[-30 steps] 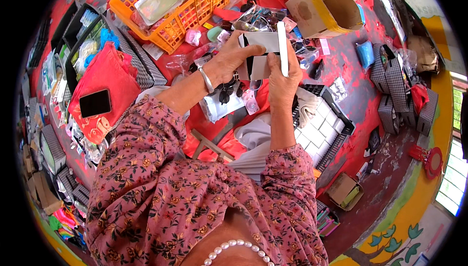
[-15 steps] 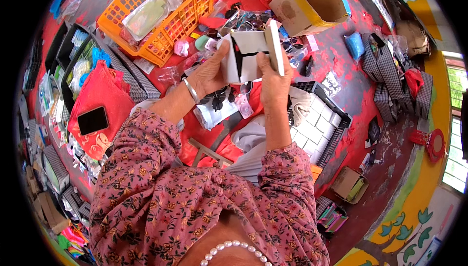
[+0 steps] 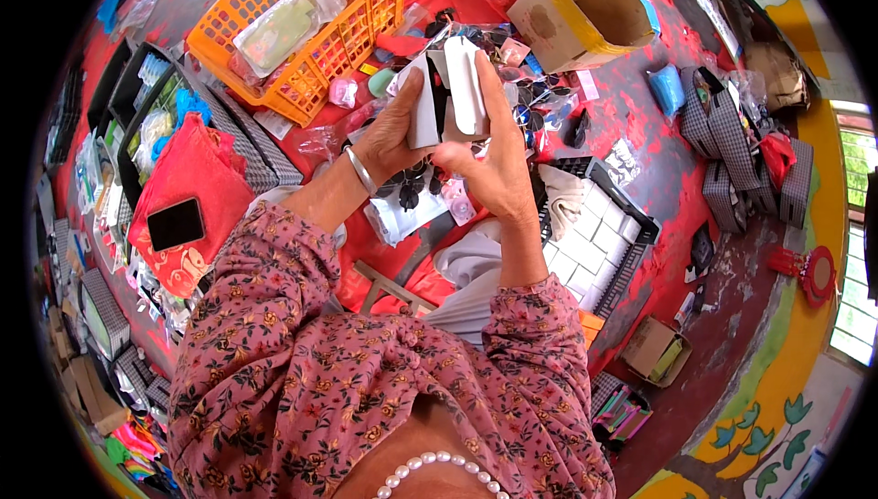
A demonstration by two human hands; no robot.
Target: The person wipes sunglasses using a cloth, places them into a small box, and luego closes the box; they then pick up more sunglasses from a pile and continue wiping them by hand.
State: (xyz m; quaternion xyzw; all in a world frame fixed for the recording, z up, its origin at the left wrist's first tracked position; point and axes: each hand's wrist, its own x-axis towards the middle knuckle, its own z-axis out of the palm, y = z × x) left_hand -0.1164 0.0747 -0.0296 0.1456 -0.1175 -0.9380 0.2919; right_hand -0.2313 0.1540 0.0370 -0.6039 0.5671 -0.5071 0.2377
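Held up in front of me is a small white cardboard box [image 3: 466, 92] with its flap part open and a dark gap inside. My left hand [image 3: 393, 138], a silver bangle on its wrist, grips the box's left side with the thumb along it. My right hand [image 3: 498, 165] presses along the flap's right edge, its thumb at the bottom of the box and its fingers partly hidden behind. Under the box, sunglasses [image 3: 412, 190] lie on and around a white packet [image 3: 402, 220]. The box's contents cannot be made out.
An orange basket [image 3: 306, 87] with plastic packets stands at the far left, an open carton [image 3: 558, 28] at the far right. Right of my lap is a black crate [image 3: 647, 229] of white boxes. A phone [image 3: 176, 225] rests on red cloth [image 3: 215, 170] at my left.
My right hand has turned and shifted left and down around the box; its thumb has moved from the front to the lower edge. The flap has swung in toward the opening.
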